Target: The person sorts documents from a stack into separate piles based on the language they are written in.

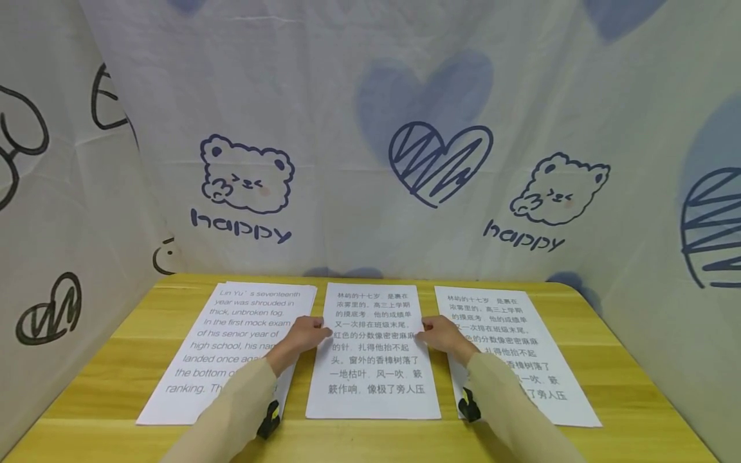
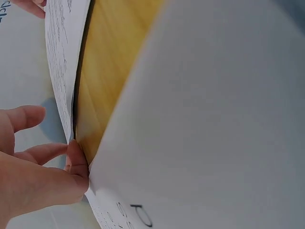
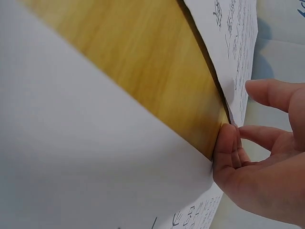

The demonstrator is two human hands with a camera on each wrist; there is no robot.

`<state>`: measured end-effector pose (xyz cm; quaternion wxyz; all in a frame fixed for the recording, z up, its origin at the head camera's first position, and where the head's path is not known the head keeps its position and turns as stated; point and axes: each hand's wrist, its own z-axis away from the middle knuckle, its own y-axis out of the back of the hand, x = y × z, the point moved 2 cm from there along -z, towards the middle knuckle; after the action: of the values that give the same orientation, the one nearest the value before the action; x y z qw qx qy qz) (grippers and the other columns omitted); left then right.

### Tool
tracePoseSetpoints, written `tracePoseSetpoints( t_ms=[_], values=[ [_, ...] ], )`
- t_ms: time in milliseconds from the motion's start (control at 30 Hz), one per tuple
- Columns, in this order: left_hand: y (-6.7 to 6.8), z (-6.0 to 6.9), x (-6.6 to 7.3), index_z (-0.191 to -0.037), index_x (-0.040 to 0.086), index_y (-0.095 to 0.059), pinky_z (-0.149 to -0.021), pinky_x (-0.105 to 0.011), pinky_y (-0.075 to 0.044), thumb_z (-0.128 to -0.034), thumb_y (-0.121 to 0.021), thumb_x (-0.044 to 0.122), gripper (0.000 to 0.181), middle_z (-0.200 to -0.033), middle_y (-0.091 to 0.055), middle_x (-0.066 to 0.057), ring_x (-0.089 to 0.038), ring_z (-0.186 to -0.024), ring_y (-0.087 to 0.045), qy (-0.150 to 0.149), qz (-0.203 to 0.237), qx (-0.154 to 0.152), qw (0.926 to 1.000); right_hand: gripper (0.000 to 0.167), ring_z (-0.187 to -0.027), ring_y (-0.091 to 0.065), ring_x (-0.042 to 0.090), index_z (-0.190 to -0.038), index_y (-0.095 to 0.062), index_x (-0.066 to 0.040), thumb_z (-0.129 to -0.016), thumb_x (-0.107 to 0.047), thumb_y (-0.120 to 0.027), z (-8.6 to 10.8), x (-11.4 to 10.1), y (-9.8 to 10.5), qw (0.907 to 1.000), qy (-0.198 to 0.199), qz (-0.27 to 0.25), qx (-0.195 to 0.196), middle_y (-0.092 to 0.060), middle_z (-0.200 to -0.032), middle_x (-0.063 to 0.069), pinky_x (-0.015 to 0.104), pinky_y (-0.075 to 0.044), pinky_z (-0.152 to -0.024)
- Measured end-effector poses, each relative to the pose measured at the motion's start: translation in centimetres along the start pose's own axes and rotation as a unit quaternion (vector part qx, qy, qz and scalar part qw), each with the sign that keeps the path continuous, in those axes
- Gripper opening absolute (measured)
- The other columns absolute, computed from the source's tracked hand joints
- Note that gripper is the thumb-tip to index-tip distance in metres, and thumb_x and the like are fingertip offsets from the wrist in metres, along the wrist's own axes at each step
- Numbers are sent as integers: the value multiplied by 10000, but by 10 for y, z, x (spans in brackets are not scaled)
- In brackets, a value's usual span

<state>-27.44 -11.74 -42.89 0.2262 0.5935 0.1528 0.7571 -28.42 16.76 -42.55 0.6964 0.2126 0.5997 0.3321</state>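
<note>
In the head view, a white printed sheet point(image 1: 376, 402) with Chinese text lies in the middle, its text upright to me. My left hand point(image 1: 302, 335) pinches its left edge, about a third of the way down. Opposite, at the right edge, my right hand point(image 1: 448, 335) pinches at the same height. Both wrist views show the sheet's edge point(image 2: 75, 81) between fingertips of the left hand point(image 2: 43, 176) and of the right hand point(image 3: 262, 167), with a dark gap below the edge. Whether other sheets lie under it, I cannot tell.
To the left lies a pile of English-text sheets point(image 1: 191, 360), slightly fanned at the top, beneath my left forearm. Another Chinese-text sheet point(image 1: 556, 360) lies to the right, partly hidden by my right arm. The wooden table point(image 1: 613, 360) ends at a patterned curtain point(image 1: 347, 244).
</note>
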Motion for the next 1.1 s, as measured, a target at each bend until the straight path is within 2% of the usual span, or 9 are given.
tracePoseSetpoints(
  t_ms=[67, 200, 300, 367, 400, 467, 533, 767, 1100],
  values=[
    [0, 0, 0, -659, 94, -328, -615, -273, -325, -899, -588, 122, 356, -678, -308, -31, -169, -650, -356, -57, 22, 50, 10000, 346, -800, -499, 199, -1180, -631, 29, -868, -117, -658, 1, -1, 0, 10000, 0, -13, -6, -594, -964, 94, 317, -396, -732],
    [0, 2, 2, -635, 128, -328, -576, -252, -313, -893, -590, 110, 368, -647, -317, -11, -148, -611, -346, -173, -2, 108, 9998, 277, -837, -519, 219, -1119, -654, -2, -867, -117, -657, 1, -4, 1, 10000, 18, -69, -62, -611, -968, 94, 358, -412, -786],
    [0, 2, 5, -667, 73, -414, -591, -267, -349, -884, -595, 100, 283, -678, -396, -53, -175, -626, -394, -242, -159, 138, 9995, 364, -939, -539, 249, -1210, -631, 0, -867, -120, -655, 1, -5, 1, 9999, 9, -140, -75, -623, -1079, 130, 413, -422, -895],
    [0, 2, 6, -835, -19, -589, -708, -306, -462, -884, -588, 92, 121, -855, -564, -159, -246, -781, -547, -330, -323, 143, 9988, 427, -1008, -548, 283, -1273, -591, 21, -872, -115, -645, 1, -6, 1, 9998, 49, -200, -37, -610, -1155, 172, 453, -417, -946],
    [0, 2, 6, -981, -58, -627, -802, -347, -487, -885, -581, 90, 182, -999, -597, -216, -297, -912, -582, -355, -374, 142, 9986, 470, -1050, -546, 303, -1313, -554, 39, -876, -114, -638, 2, -6, 1, 9998, 88, -192, 18, -593, -1195, 196, 469, -416, -961],
    [-1, 1, 7, -1260, -106, -550, -977, -438, -438, -898, -561, 85, 409, -1290, -518, -288, -392, -1183, -508, -425, -426, 145, 9981, 513, -1109, -541, 344, -1354, -502, 60, -885, -109, -624, 2, -7, 0, 9995, 185, -193, 154, -569, -1238, 234, 488, -417, -975],
    [-1, 1, 8, -1379, -115, -423, -1053, -489, -350, -901, -543, 75, 529, -1432, -387, -291, -431, -1314, -370, -491, -402, 192, 9978, 517, -1124, -535, 368, -1363, -480, 76, -893, -98, -605, 3, -8, 0, 9989, 289, -203, 324, -560, -1241, 248, 484, -433, -960],
    [1, -2, 10, -1384, -51, -471, -772, -345, -515, -890, -524, 20, 502, -1197, -575, -260, -295, -985, -577, -648, -192, 448, 9967, 506, -980, -572, 292, -1368, -471, 87, -893, -40, -592, 4, -15, 0, 9954, 334, -643, 630, -586, -1159, 224, 364, -509, -774],
    [12, -4, 9, -1364, -81, -475, -715, -292, -534, -862, -542, -85, 507, -989, -587, -174, -223, -832, -593, -228, 582, 623, 9961, 503, -833, -578, 219, -1336, -506, 85, -844, 47, -604, 0, -17, 5, 9887, 124, -1128, 978, -586, -989, 152, 280, -532, -667]
  ],
)
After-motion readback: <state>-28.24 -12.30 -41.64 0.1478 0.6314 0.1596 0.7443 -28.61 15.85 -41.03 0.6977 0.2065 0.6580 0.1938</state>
